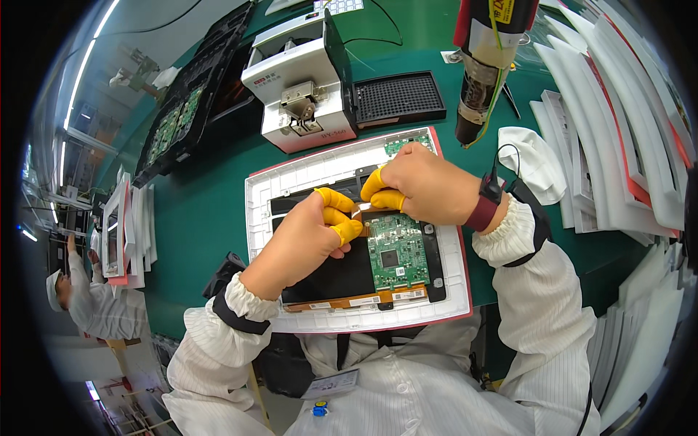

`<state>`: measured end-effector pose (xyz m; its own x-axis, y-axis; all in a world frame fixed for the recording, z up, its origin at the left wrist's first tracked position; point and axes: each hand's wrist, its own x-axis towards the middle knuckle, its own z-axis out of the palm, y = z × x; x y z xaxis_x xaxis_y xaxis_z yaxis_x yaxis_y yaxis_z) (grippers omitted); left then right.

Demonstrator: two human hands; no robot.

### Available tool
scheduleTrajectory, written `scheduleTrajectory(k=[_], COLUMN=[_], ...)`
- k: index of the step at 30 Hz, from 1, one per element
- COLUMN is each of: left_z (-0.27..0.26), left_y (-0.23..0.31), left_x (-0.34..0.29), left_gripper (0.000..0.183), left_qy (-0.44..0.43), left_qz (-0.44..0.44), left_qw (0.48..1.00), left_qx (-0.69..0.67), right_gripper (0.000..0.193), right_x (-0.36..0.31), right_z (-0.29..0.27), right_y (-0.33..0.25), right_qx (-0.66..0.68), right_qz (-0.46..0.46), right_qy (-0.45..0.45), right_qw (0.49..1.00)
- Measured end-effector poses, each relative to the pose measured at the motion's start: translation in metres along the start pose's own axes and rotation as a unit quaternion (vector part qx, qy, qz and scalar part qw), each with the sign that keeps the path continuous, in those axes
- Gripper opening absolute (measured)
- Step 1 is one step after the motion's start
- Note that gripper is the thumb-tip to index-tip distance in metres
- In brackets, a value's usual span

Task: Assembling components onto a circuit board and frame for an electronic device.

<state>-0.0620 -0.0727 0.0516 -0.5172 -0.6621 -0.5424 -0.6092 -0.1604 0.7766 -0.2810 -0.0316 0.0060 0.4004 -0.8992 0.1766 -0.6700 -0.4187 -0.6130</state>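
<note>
Over a white-framed display panel [451, 291] with a red edge, both my hands work close together, with yellow finger cots on several fingertips. My left hand [302, 232] is closed in a pinch beside the top left corner of a green circuit board [413, 251]. Facing it, my right hand [418, 185] pinches too, just above the board. A short orange ribbon cable [363, 227] with a pale end lies between the fingertips. What either pinch holds is hidden by the fingers. A wrist strap [486, 214] with a cord circles my right wrist.
A white dispenser machine [305, 109] stands behind the panel, beside a black grid tray [398, 97]. An electric screwdriver [480, 87] hangs at the upper right, near a white cloth [531, 163]. Stacked white panels [618, 123] flank the right; a black case [182, 123] holds boards.
</note>
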Motion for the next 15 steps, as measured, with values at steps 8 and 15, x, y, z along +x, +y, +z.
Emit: scheduleTrajectory(k=[8, 15], left_z=[0.007, 0.007], left_y=[-0.003, -0.006], left_x=[-0.002, 0.001], left_gripper=[0.032, 0.03], left_qy=[0.02, 0.015], left_qz=[0.0, -0.006], left_qw=[1.0, 1.0], left_qx=[0.022, 0.015], right_gripper=[0.02, 0.018], right_x=[0.0, 0.001], right_z=[0.008, 0.011], right_y=[0.0, 0.004], right_qx=[-0.074, -0.081], right_qz=[-0.015, -0.022], right_qy=[-0.009, -0.001], right_qw=[0.997, 0.996])
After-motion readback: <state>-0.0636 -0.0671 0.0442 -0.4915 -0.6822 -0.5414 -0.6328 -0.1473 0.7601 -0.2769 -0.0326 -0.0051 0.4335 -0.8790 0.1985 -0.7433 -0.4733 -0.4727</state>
